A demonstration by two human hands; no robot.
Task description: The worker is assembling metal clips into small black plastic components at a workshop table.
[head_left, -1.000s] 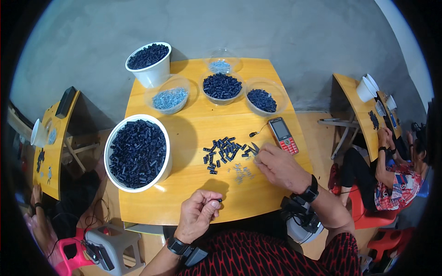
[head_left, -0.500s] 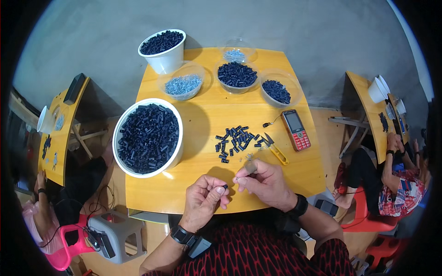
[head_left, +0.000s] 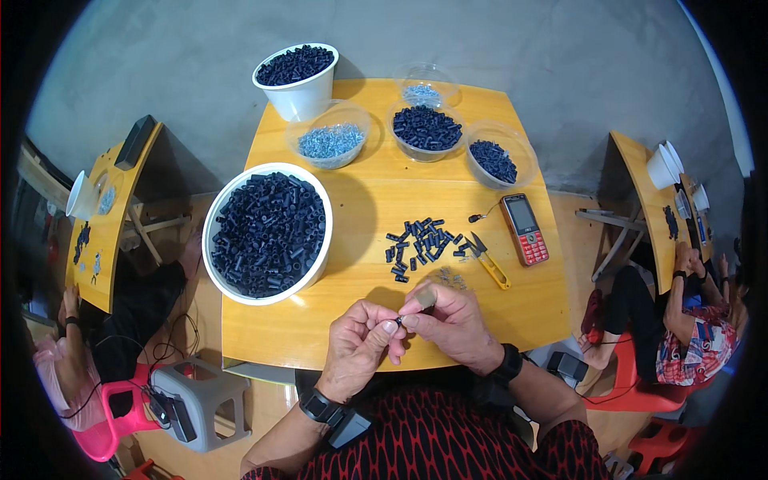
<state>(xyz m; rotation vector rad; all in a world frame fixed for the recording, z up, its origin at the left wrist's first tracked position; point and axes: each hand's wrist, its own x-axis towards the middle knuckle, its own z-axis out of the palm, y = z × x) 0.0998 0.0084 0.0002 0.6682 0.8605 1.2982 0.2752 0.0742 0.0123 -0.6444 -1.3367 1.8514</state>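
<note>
Over the near edge of the table, my left hand pinches a small black plastic sleeve between thumb and fingertips. My right hand is closed in a pinch against the sleeve's end; whatever it holds is too small and covered to name. A brownish wrap covers part of a right finger. Just beyond the hands lie small silvery metal parts and a loose pile of black sleeves. Yellow-handled snips rest beside them, with their blades touching the pile's right side.
A large white bucket of black sleeves stands at left, another white bucket farther back. Clear tubs hold metal parts and black pieces. A red phone lies at right. People sit at side tables left and right.
My right hand has come left to meet the left hand at the black sleeve; the fingertips were apart before. The whole view has shifted slightly.
</note>
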